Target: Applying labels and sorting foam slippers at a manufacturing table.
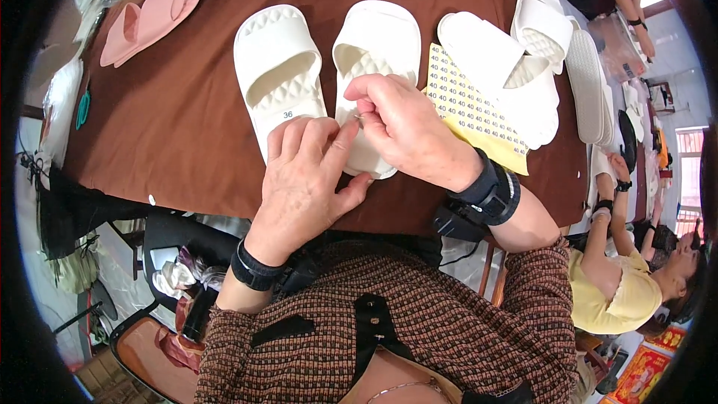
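Pink slippers (149, 21) and teal scissors (83, 108) lie apart.

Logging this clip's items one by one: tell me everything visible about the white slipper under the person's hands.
The white slipper is an open-toe slide with one wide strap and a diamond-textured footbed, and it looks like soft moulded foam. It lies sole-down on the brown table, toe end away from the person, beside a matching slide on its left that carries a small sticker near the heel. Both hands cover its heel end: the right hand pinches something tiny above it, fingertips meeting the left hand. A yellow sticker sheet lies to its right.
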Demonstrator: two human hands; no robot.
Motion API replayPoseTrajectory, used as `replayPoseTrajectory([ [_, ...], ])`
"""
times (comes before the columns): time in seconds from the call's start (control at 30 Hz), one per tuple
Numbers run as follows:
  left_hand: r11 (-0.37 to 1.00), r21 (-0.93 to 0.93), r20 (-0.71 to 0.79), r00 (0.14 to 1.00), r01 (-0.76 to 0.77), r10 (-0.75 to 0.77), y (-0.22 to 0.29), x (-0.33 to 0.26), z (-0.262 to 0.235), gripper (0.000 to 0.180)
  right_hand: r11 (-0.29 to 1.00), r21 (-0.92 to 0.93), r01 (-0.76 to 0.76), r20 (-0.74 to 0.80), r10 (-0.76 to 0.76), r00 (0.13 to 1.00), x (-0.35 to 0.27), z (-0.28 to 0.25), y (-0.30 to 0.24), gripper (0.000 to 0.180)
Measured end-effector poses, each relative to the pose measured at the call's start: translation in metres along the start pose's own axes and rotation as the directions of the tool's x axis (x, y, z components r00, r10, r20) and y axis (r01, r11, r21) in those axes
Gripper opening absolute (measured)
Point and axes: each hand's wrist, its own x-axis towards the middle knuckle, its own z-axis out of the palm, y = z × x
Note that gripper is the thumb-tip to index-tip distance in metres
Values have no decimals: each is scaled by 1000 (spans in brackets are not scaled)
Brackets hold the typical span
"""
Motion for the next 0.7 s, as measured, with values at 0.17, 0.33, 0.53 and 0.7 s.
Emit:
replayPoseTrajectory([
  [0.17,1000,-6,11,1000,13,-13,1,0,2,60,998,-61,33,17,-32,999,-2,0,4,27],
  [0.33,1000,28,20,1000,12,-12,0,0,2,60,999,-46,-4,30,5,1000,-1,0,4,22],
  [0.53,1000,23,25,999,19,-19,0,2,2,61,999,-36,-2,12,3,1000,-1,1,7,22],
  [0.7,999,52,45,999,15,-17,1,5,4,62,999,-33,-2,1,2,1000,-1,2,9,24],
])
